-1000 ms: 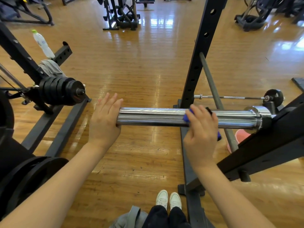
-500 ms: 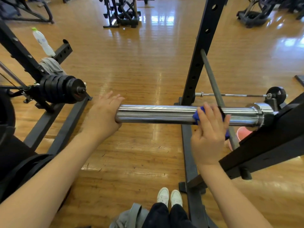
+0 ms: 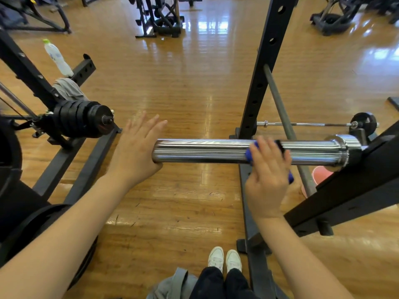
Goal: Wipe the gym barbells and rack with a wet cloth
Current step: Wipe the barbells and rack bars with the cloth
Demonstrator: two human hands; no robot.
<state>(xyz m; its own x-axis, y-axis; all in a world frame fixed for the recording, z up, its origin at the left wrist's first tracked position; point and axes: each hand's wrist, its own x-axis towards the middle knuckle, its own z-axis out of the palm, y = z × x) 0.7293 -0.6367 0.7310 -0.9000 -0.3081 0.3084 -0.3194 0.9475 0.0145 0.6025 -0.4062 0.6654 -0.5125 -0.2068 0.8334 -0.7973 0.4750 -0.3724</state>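
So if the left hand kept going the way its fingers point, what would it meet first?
Probably nothing close: the left hand is pressed flat against the chrome barbell sleeve end, fingers pointing up-forward over bare wooden floor. Depth is unclear.

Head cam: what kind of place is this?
Most likely a gym floor. A chrome barbell sleeve sits on a black rack upright, black weight plates are loaded on a bar at left, and more machines stand on the wood floor beyond.

Gym: squat rack, chrome barbell, weight plates, machines on wood floor.
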